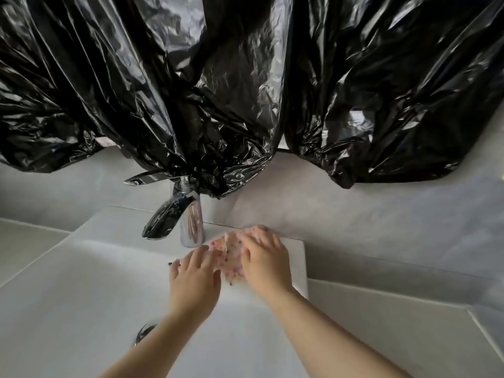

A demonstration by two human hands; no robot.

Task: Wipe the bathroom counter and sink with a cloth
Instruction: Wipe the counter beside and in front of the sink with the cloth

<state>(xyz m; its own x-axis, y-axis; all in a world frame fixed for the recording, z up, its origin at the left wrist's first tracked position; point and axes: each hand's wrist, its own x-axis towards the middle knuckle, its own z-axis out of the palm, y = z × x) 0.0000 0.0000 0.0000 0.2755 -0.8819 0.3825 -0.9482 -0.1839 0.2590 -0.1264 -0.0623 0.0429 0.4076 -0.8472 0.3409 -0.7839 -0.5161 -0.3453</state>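
A pale cloth with small dark and pink dots (231,257) lies flat on the back ledge of the white sink (90,268), just right of the chrome faucet (191,222). My right hand (266,261) presses flat on the cloth's right part, fingers spread toward the wall. My left hand (195,279) rests palm down on the cloth's left edge, over the basin's rear rim. Both hands are slightly blurred. The drain (143,332) shows in the basin beside my left forearm.
Black plastic sheeting (218,91) hangs over the wall above the sink, its lower folds draped around the faucet lever. A grey wall band (354,222) runs behind the sink. Grey counter (381,317) extends to the right, and more lies at the left (24,241).
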